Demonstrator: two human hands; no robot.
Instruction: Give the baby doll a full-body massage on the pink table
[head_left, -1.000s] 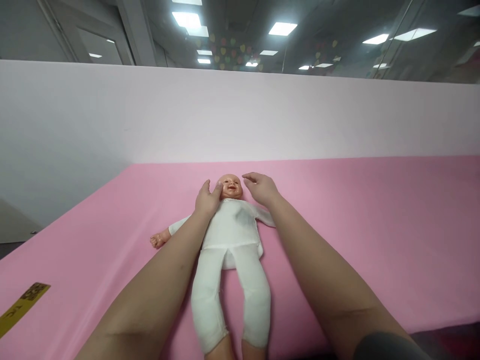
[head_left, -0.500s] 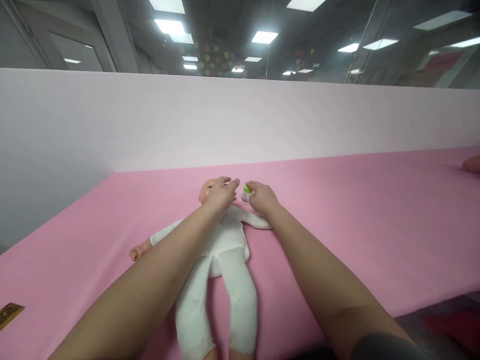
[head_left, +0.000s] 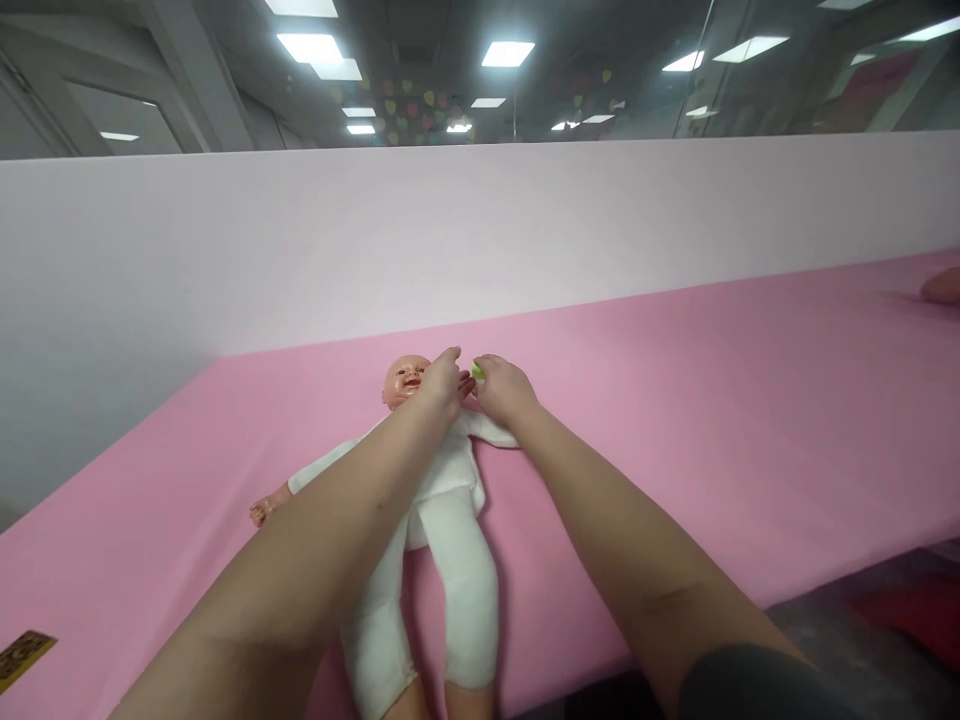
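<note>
Yellow with dark printing, a label (head_left: 26, 658) lies on the pink surface (head_left: 697, 400), well to the left of the left hand (head_left: 445, 382) and nearer the wearer; between the label and that hand, a doll (head_left: 454, 480) in white clothes lies on its back, one plastic fist out to the left, its head just left of the left hand, its legs running from there towards the wearer; the left forearm crosses above the doll's chest; the left hand is spread, thumb raised apart from the fingers, whose tips are near a lime-green cap (head_left: 478, 371); just right of it, the right hand (head_left: 504, 388) pinches the cap, and whatever is below is hidden; the doll's other sleeve ends near the right wrist; beyond both hands stands a white wall (head_left: 525, 230), glass (head_left: 600, 70) above it; far right of the right hand, a pinkish object (head_left: 942, 287) shows only in part
</note>
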